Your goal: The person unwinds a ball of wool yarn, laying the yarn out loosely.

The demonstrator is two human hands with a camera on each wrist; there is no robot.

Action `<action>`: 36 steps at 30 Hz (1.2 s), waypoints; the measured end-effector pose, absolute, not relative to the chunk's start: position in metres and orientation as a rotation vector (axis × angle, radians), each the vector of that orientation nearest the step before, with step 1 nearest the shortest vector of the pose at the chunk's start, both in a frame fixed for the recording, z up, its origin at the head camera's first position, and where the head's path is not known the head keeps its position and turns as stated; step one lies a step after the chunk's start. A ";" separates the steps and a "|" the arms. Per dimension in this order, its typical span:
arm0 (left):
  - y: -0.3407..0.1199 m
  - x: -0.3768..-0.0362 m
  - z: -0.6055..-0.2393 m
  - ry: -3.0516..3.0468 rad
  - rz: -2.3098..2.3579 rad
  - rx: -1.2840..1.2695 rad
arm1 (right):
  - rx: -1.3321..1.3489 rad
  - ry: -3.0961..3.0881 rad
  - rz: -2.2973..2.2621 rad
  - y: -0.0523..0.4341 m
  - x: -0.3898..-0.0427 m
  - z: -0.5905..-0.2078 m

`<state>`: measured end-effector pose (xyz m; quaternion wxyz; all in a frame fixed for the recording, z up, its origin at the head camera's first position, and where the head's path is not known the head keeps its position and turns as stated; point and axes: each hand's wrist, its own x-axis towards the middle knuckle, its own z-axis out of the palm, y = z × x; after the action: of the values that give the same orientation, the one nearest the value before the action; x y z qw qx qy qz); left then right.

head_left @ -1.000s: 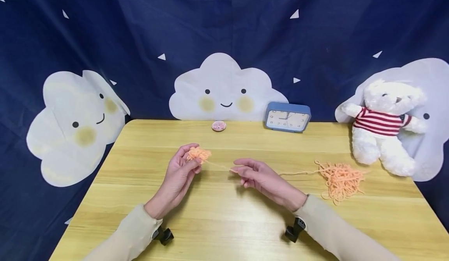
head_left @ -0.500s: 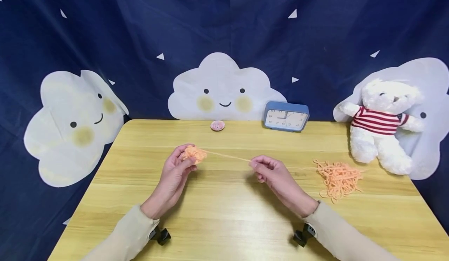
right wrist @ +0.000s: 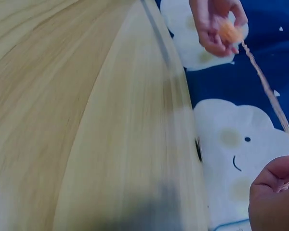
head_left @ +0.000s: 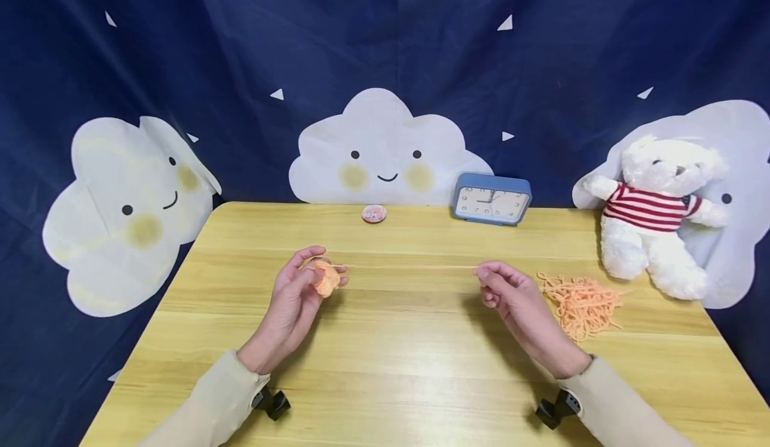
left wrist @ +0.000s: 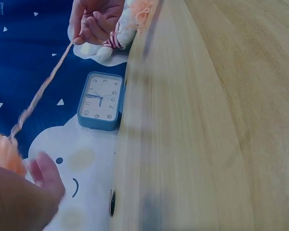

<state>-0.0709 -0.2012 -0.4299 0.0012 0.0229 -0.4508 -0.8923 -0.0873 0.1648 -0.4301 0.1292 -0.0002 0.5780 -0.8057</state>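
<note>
Now your left hand [head_left: 299, 291] grips a small orange yarn ball [head_left: 325, 278] above the tabletop [head_left: 385, 367], your right hand [head_left: 511, 291] pinches its taut strand [head_left: 409, 266]; winding likely comes next.

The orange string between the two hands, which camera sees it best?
The head view: the string runs whole and taut from the left hand to the right hand. Each wrist view shows it slanting, blurred, against the blue backdrop.

Left hand [head_left: 295, 300] gripping yarn ball [head_left: 325, 278], strand [head_left: 409, 266] taut
</note>
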 end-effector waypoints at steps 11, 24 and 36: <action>-0.204 -0.070 -0.427 -1.440 -2.808 0.107 | 0.070 1.650 -2.482 0.200 -0.086 -0.431; -0.206 -0.072 -0.428 -1.348 -2.832 0.073 | 0.050 1.560 -2.591 0.242 -0.084 -0.437; -0.210 -0.073 -0.429 -1.503 -2.847 0.123 | 0.092 1.394 -2.719 0.280 -0.085 -0.442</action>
<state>-0.0726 -0.2095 -0.4294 -0.0401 0.0383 -0.4662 -0.8829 -0.0855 0.2800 -0.4420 0.0424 0.0300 0.4555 -0.8887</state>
